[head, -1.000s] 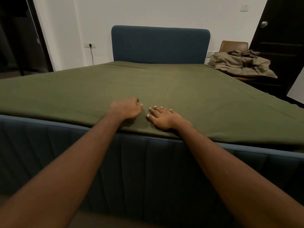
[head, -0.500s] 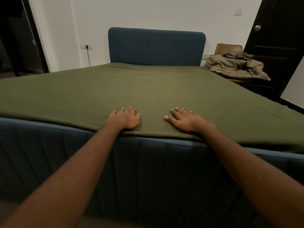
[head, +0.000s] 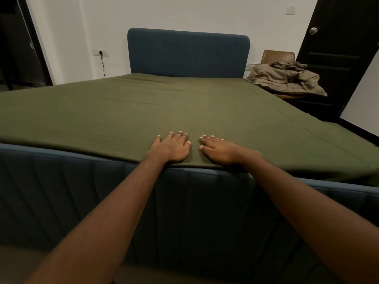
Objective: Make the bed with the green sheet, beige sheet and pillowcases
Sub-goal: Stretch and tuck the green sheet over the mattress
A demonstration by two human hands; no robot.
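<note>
Hands flat: left hand, right hand pressing green sheet.

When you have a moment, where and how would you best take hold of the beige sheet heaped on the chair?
Probably by the loose folds on top of the beige sheet, coming from above on the near side. It lies crumpled on the chair, whose backrest blocks the far side.
</note>
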